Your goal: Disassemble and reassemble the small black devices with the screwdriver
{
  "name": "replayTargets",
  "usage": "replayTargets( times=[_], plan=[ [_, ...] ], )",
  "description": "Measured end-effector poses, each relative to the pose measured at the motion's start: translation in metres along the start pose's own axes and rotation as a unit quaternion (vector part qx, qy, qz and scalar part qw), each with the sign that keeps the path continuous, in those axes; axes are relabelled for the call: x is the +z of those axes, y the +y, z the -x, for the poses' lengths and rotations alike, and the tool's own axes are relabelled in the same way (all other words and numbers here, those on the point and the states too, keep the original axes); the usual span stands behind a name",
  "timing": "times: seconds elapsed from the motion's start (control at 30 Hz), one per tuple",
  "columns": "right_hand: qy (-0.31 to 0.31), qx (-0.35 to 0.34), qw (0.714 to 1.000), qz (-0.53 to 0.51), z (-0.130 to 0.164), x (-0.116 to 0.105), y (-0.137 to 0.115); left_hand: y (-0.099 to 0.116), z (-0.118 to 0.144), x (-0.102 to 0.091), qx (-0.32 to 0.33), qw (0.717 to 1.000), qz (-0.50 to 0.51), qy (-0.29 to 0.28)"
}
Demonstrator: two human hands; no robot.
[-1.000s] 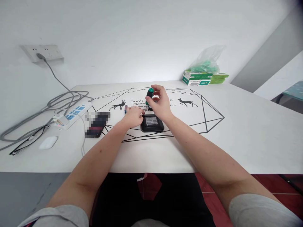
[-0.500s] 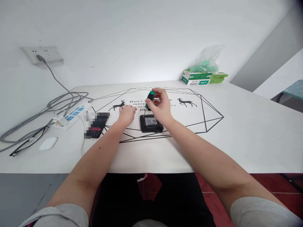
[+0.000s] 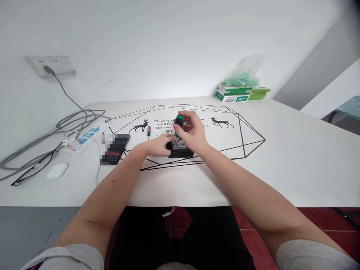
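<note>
A flat black device (image 3: 184,153) with a white printed label lies on the table in front of me. My right hand (image 3: 197,133) is closed around the handle of a green and black screwdriver (image 3: 179,122). Its thin shaft points down, tilted, to the labelled face; exactly what the tip touches is too small to make out. At the device's left side, my left hand (image 3: 159,145) grips its edge with thumb and fingers, the fingertips close to the shaft. A smaller screwdriver (image 3: 149,131) with a reddish and blue handle lies beyond my left hand.
Left of my hands lies a phone (image 3: 116,149), partly pixelated. Farther left are a power strip (image 3: 87,137), coiled grey cable (image 3: 60,125), glasses (image 3: 35,168) and a white case (image 3: 57,171). Green and white boxes (image 3: 234,92) under a plastic bag (image 3: 244,73) stand against the wall.
My left hand has come nearer and rightward onto the device, uncovering the smaller screwdriver. The right hand has lowered slightly, and the screwdriver's tip has shifted right and nearer over the label.
</note>
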State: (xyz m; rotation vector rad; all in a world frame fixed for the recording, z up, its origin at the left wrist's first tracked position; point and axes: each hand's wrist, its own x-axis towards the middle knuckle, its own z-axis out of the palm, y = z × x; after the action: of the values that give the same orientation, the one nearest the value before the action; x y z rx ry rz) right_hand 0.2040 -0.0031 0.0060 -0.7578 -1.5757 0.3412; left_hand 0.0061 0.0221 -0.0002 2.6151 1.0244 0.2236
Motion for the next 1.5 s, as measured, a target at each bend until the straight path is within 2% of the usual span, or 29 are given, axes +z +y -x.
replayTargets(
  times=[0.1,0.13,0.33,0.57,1.17,1.5],
  plan=[
    [-0.012,-0.005,1.000,0.000,0.003,0.002,-0.003,0.003,0.003,-0.001,-0.008,0.997,0.038,-0.071],
    [-0.015,-0.008,1.000,0.001,0.003,0.002,-0.004,0.004,0.003,-0.001,-0.012,0.996,0.042,-0.076],
    [-0.016,-0.042,0.999,0.003,0.005,0.003,-0.009,0.000,0.000,0.007,-0.016,0.998,0.041,-0.052],
    [-0.009,-0.026,0.999,0.020,0.004,0.002,-0.008,-0.008,-0.002,0.013,-0.001,0.999,0.050,-0.020],
    [-0.018,-0.039,0.999,0.020,0.007,0.003,-0.011,-0.002,0.000,0.011,-0.006,0.999,0.032,-0.008],
    [-0.059,-0.058,0.996,0.017,0.009,0.003,-0.006,-0.004,-0.002,0.014,0.003,1.000,0.029,-0.002]
  ],
)
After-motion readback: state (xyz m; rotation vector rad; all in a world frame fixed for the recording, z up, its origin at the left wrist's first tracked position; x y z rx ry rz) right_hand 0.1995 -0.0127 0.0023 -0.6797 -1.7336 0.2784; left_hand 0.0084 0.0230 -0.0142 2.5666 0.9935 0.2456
